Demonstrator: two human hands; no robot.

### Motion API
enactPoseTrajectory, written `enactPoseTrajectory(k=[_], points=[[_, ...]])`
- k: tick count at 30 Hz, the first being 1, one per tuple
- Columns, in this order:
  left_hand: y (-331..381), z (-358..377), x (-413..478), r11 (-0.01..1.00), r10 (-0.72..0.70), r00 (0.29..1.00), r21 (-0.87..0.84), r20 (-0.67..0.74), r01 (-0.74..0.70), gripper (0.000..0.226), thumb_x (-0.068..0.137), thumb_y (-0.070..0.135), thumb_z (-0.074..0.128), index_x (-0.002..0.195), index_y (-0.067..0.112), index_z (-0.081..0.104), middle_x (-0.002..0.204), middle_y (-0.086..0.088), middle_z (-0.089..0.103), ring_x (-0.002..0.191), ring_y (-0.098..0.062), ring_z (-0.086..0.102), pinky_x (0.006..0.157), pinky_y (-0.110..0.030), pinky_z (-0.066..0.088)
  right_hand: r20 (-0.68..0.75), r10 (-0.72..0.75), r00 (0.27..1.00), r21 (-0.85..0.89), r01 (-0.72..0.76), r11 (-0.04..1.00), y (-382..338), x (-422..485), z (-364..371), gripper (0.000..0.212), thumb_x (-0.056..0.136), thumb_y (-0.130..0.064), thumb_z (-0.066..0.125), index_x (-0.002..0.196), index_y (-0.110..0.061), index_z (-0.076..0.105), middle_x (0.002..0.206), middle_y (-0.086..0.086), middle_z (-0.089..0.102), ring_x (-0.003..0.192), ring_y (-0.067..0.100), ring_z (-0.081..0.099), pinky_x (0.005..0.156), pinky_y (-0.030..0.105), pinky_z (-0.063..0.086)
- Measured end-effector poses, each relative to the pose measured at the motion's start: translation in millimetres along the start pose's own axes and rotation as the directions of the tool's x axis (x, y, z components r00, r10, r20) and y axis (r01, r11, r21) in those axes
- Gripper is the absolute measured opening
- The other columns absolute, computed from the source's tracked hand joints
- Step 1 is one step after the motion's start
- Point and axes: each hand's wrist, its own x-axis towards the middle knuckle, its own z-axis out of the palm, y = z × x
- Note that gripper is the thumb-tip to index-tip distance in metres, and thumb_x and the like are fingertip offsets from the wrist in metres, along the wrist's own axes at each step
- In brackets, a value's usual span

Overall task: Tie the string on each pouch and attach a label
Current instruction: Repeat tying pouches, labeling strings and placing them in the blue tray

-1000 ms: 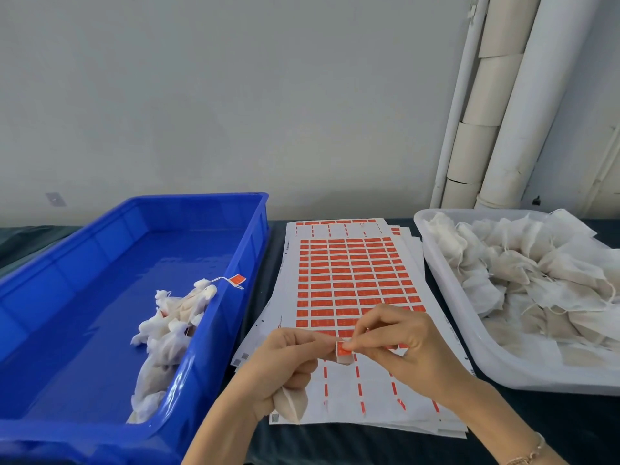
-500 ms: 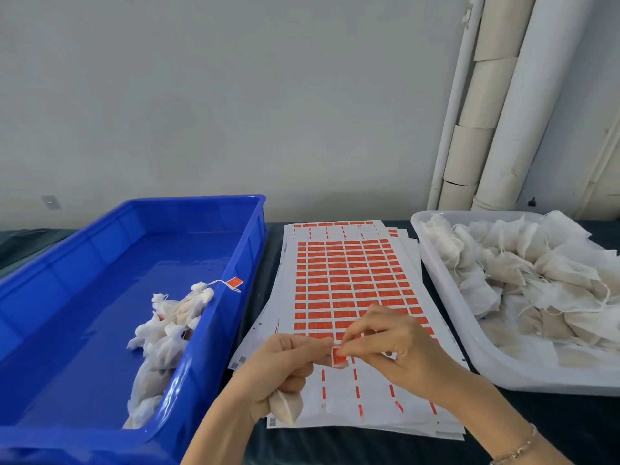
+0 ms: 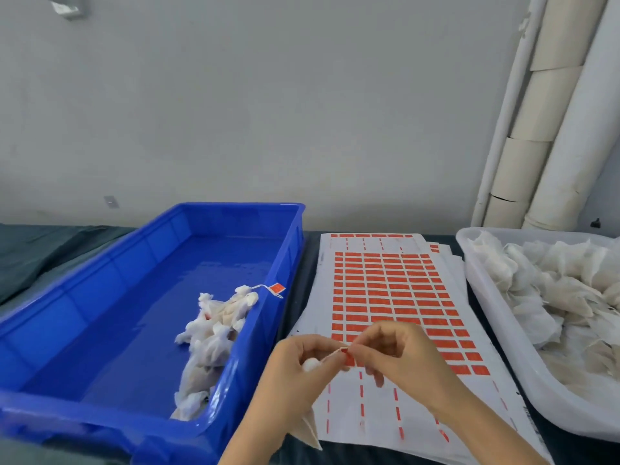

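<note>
A second ago both thumbs were pressing the red label point(image 3: 349, 356) flat; now my hands have drawn slightly apart over the near end of the label sheet point(image 3: 385, 297), and a short run of string point(image 3: 332, 352) shows between them, so I judge the label is on and this pouch point(image 3: 310, 429) is nearly done; my left hand point(image 3: 298, 370) is curled round the pouch, whose tail hangs at the sheet's near-left corner; my right hand point(image 3: 406, 357) pinches the label between thumb and forefinger; finished pouches point(image 3: 214, 333) lie in the blue crate point(image 3: 117, 273) left of the sheet
</note>
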Motion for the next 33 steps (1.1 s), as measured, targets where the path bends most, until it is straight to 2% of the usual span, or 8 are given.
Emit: enactPoseTrajectory(k=[3, 8, 13, 16, 21, 25, 29, 33], points=[[-10.2, -21.4, -8.9, 0.997, -0.07, 0.994, 0.024, -0.082, 0.072, 0.021, 0.081, 0.047, 0.065, 0.099, 0.039, 0.057, 0.087, 0.013, 0.064, 0.078, 0.004, 0.063, 0.061, -0.009, 0.046, -0.059, -0.041, 0.997, -0.017, 0.04, 0.999, -12.1, 14.5, 18.7, 0.002, 0.084, -0.023, 0.069, 0.082, -0.023, 0.068, 0.066, -0.011, 0.069, 0.058, 0.011, 0.066, 0.053, 0.017, 0.053], [-11.3, -71.3, -10.2, 0.989, -0.037, 0.981, -0.145, -0.189, 0.01, 0.018, 0.091, 0.018, 0.06, 0.088, 0.034, 0.067, 0.087, 0.012, 0.069, 0.084, 0.0, 0.064, 0.083, -0.019, 0.05, -0.111, -0.192, 0.975, 0.008, 0.194, 0.981, -43.6, 43.0, 55.1, 0.004, 0.09, -0.025, 0.06, 0.088, -0.022, 0.06, 0.068, -0.012, 0.067, 0.06, 0.01, 0.066, 0.054, 0.017, 0.053], [10.1, -119.7, -3.1, 0.968, 0.233, 0.928, -0.02, -0.29, -0.249, 0.01, 0.086, 0.026, 0.069, 0.095, 0.03, 0.066, 0.083, 0.004, 0.074, 0.082, -0.01, 0.07, 0.073, -0.022, 0.053, 0.188, -0.339, 0.922, 0.136, 0.317, 0.939, -72.1, 71.6, 85.9, 0.02, 0.086, -0.029, 0.068, 0.104, -0.025, 0.06, 0.09, -0.007, 0.071, 0.079, 0.013, 0.068, 0.069, 0.025, 0.056], [14.0, -137.1, 20.4, 0.964, 0.266, 0.89, 0.083, -0.369, -0.254, 0.01, 0.083, 0.018, 0.072, 0.088, 0.026, 0.07, 0.081, 0.008, 0.074, 0.08, -0.006, 0.069, 0.077, -0.026, 0.053, 0.175, -0.371, 0.912, -0.019, 0.38, 0.925, -81.9, 96.5, 104.7, 0.013, 0.083, -0.037, 0.069, 0.083, -0.024, 0.067, 0.075, -0.005, 0.068, 0.066, 0.008, 0.059, 0.06, 0.02, 0.05], [-4.0, -150.7, 73.4, 0.936, 0.337, 0.842, 0.243, -0.421, -0.254, 0.015, 0.084, 0.007, 0.069, 0.083, 0.022, 0.067, 0.078, 0.008, 0.072, 0.078, 0.0, 0.067, 0.072, -0.014, 0.05, 0.064, -0.363, 0.93, -0.226, 0.368, 0.902, -87.9, 149.3, 126.0, 0.037, 0.088, -0.031, 0.063, 0.056, -0.017, 0.053, 0.053, -0.004, 0.054, 0.05, 0.009, 0.047, 0.052, 0.022, 0.044], [-15.6, -154.6, 114.1, 0.903, 0.358, 0.844, 0.378, -0.4, -0.204, 0.014, 0.084, 0.0, 0.062, 0.086, 0.013, 0.062, 0.082, 0.005, 0.068, 0.082, -0.008, 0.064, 0.074, -0.016, 0.051, 0.024, -0.299, 0.954, -0.416, 0.282, 0.865, -89.2, 186.1, 136.8, 0.023, 0.085, -0.013, 0.059, 0.066, 0.0, 0.059, 0.066, 0.013, 0.061, 0.059, 0.023, 0.052, 0.061, 0.039, 0.051], [-35.8, -155.8, 139.1, 0.867, 0.322, 0.895, 0.477, -0.31, -0.147, 0.004, 0.086, 0.004, 0.063, 0.088, 0.008, 0.061, 0.086, -0.002, 0.067, 0.083, -0.017, 0.062, 0.077, -0.03, 0.052, 0.078, -0.218, 0.973, -0.674, 0.213, 0.708, -80.4, 204.4, 148.5, 0.017, 0.087, -0.01, 0.051, 0.07, -0.008, 0.054, 0.081, 0.012, 0.062, 0.073, 0.026, 0.057, 0.061, 0.036, 0.045], [-53.3, -153.8, 148.0, 0.867, 0.24, 0.931, 0.493, -0.275, -0.079, 0.003, 0.086, 0.008, 0.061, 0.085, 0.01, 0.059, 0.086, -0.005, 0.066, 0.081, -0.019, 0.061, 0.075, -0.032, 0.052, 0.117, -0.123, 0.986, -0.765, 0.168, 0.621, -68.5, 208.9, 157.1, 0.021, 0.087, -0.013, 0.051, 0.067, -0.014, 0.043, 0.094, 0.011, 0.065, 0.088, 0.029, 0.055, 0.093, 0.039, 0.04]])
